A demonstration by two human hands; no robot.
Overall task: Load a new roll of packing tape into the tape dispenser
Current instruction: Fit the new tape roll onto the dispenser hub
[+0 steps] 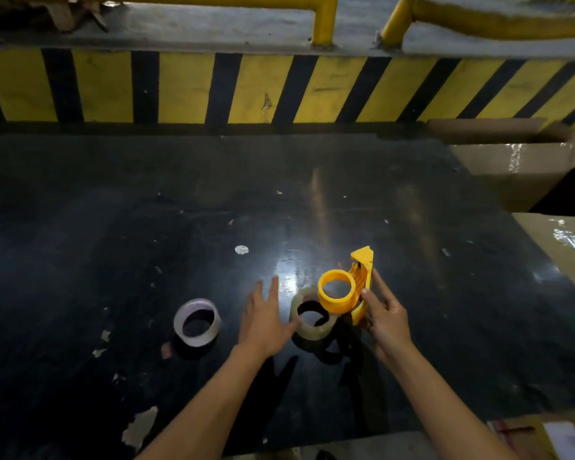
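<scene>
- Right now the right hand grasps the yellow dispenser just right of centre in the lower half of the frame, fingers along its flat plate, its empty hub facing left and toward the camera.
- Meanwhile the left hand is spread and holds nothing; its thumb side is touching or nearly touching the clear roll, which lies flat on the black table just below the hub.
- A second roll, with a pale core, lies flat further left, apart from both hands.
- The step in hand looks like picking up the clear roll. Pinch it by the outer rim, not through the core, so the hole stays free.
- Keep the dispenser steady and the hub pointed at the incoming roll; line hole and hub up squarely before pushing.
- I cannot tell where the tape's loose end is; find it first, so the roll goes on facing the right way.
</scene>
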